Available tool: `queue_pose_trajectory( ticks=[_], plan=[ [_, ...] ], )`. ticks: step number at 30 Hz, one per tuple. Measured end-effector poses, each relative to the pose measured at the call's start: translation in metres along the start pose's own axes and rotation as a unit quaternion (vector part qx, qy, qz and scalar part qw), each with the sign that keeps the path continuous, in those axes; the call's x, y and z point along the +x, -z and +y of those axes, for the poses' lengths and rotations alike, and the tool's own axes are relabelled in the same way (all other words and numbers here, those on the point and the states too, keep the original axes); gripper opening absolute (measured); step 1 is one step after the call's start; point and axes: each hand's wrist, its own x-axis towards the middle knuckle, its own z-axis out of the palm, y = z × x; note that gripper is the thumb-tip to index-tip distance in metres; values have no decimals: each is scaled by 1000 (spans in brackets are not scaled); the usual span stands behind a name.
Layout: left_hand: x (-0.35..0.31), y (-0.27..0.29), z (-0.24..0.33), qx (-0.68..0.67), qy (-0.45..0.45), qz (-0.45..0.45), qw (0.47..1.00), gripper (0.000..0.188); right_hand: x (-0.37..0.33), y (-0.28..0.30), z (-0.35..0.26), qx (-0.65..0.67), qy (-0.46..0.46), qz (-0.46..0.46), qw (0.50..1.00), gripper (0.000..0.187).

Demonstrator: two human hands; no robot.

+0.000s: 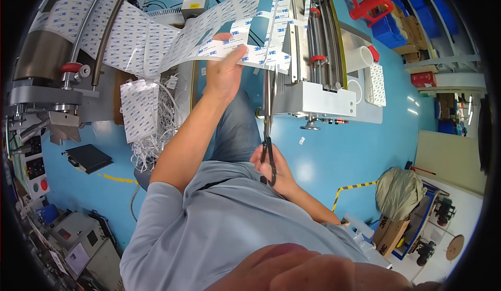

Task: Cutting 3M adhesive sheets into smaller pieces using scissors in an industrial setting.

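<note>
A wide white web of printed liner sheet [203, 30] with rectangular cut-out windows runs from the roller on the left to the machine on the right. My left hand [228, 69] grips its near edge, the thumb on top and the fingers partly hidden behind it. Below the sheet's right end, my right hand [276, 171] holds long scissors [268, 140] by their black handles. Their blades point away from me, tips at the sheet's near edge close to the machine. Whether the blades have cut into the sheet I cannot tell.
The roller machine [326, 99] stands at right, with a metal roller [44, 56] at far left. Shredded white strips [156, 134] hang under a printed sheet stack [139, 108]. A red stool [368, 3], blue bins [389, 33] and a black flat case [87, 158] are around.
</note>
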Motion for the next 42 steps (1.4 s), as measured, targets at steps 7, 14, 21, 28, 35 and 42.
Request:
queue_pose_trajectory(
  ticks=[7, 14, 21, 28, 35, 42],
  plan=[
    [-5, -2, -16, 50, -34, 16, 998, 42, 28, -14, -1, 14, -2, 26, 1000, 33],
    [-8, -7, -22, 110, -57, 30, 992, 42, 45, -23, 2, 57, 42, 59, 996, 33],
    [-10, -8, -24, 136, -80, 34, 987, 41, 50, -20, 0, 42, 57, 70, 995, 33],
    [-9, -8, -26, 166, -87, 40, 981, 40, 51, -15, 0, 8, 60, 70, 996, 34],
    [-9, -2, -23, 173, -69, 36, 982, 40, 56, -13, -2, 4, 43, 75, 996, 37],
    [-10, 0, -24, 149, -76, 29, 985, 44, 52, -7, 0, 3, 29, 74, 997, 33]
  ],
)
